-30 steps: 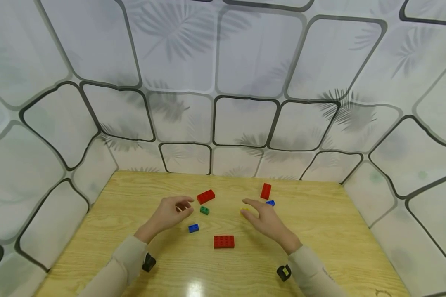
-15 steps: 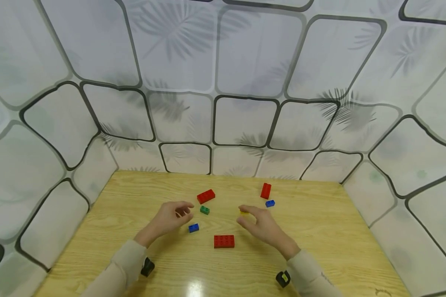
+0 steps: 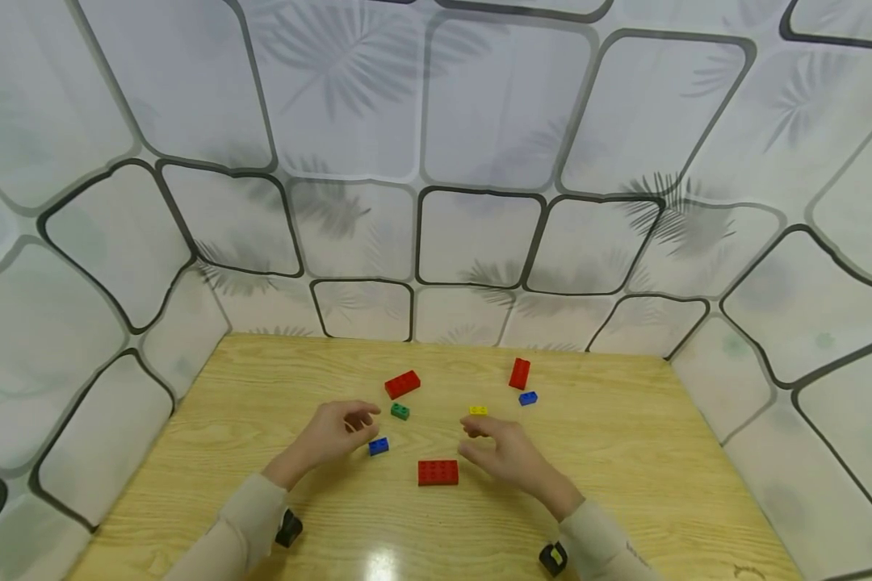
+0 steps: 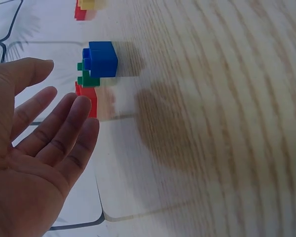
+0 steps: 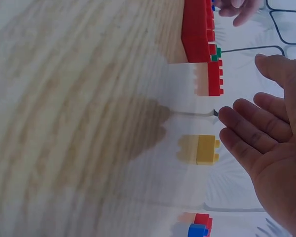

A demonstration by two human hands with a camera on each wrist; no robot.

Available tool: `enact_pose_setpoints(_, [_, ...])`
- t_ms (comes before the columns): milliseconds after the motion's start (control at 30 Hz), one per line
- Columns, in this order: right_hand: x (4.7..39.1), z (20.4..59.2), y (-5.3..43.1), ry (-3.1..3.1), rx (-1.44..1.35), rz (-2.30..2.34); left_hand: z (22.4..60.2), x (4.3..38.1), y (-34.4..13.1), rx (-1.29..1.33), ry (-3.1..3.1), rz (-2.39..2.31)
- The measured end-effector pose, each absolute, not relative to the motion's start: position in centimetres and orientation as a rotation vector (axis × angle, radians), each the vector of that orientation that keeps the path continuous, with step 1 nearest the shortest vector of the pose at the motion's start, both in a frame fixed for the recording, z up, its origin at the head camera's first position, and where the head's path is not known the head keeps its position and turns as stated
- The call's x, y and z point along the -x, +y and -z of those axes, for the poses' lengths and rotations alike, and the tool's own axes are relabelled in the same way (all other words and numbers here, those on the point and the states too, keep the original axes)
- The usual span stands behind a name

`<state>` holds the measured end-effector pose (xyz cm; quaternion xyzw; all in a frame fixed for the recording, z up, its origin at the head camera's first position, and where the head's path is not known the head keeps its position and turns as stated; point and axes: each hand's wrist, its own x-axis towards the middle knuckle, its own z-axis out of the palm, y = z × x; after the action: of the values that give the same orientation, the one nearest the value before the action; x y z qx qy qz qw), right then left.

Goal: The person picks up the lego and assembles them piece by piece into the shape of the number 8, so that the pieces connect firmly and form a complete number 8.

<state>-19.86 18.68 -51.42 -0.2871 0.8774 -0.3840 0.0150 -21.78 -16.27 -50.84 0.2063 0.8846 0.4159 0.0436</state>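
Note:
My left hand (image 3: pixel 332 434) hovers over the table with loosely bent fingers and nothing in its grasp. Its fingertips are close to a small blue brick (image 3: pixel 379 446) and a green brick (image 3: pixel 400 411). In the left wrist view the palm (image 4: pixel 34 187) faces the bricks, apart from them. My right hand (image 3: pixel 509 456) hangs empty too, thumb and fingers spread apart. It lies just right of a large red brick (image 3: pixel 438 473) and in front of a yellow brick (image 3: pixel 478 411). The right wrist view shows this yellow brick (image 5: pixel 205 149) beyond the bare fingertips.
Farther back lie a red brick (image 3: pixel 403 385) at centre left and another red brick (image 3: pixel 519 374) to the right, beside a second blue brick (image 3: pixel 528 399). The wooden table (image 3: pixel 625 452) ends at a patterned cloth wall (image 3: pixel 480 242). Black wrist cameras sit under both sleeves.
My right hand has drawn back toward me and slightly left, uncovering the yellow brick and the right-hand blue brick. The left hand has come slightly nearer me. The bricks have stayed in place.

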Motion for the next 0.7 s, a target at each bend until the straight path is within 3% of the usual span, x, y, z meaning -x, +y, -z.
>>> enact_pose_setpoints(700, [19.1, 52.8, 18.4, 2.623, 0.947, 1.125, 51.7, 21.6, -16.0, -0.655, 2.73, -1.21])
